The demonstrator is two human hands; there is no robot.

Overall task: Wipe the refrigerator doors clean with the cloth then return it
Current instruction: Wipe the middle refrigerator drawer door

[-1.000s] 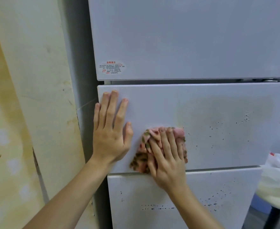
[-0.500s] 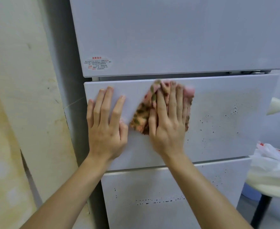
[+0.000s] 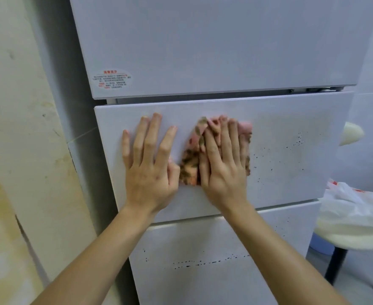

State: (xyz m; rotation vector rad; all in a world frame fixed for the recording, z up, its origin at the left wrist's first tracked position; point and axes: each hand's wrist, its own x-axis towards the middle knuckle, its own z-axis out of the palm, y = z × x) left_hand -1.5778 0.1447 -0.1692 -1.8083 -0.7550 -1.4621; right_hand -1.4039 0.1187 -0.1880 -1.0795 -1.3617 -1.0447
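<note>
A white refrigerator fills the view, with an upper door (image 3: 214,45), a middle drawer door (image 3: 291,155) and a lower drawer door (image 3: 203,282). Dark specks dot the right part of the middle door and the lower door. My right hand (image 3: 223,164) presses a pink and brown patterned cloth (image 3: 191,161) flat against the middle door, fingers spread over it. Beside it to the left, my left hand (image 3: 150,164) lies flat on the same door with fingers apart, its thumb touching the cloth's edge.
A stained cream wall panel (image 3: 27,150) stands to the left of the fridge. At the right, a white plastic bag (image 3: 355,212) rests on a stool with black legs (image 3: 335,265). A red-lettered sticker (image 3: 112,79) sits on the upper door.
My right hand swept the cloth from the middle door's lower edge up to near its top edge, then slid slightly down. My left hand stayed flat on the door.
</note>
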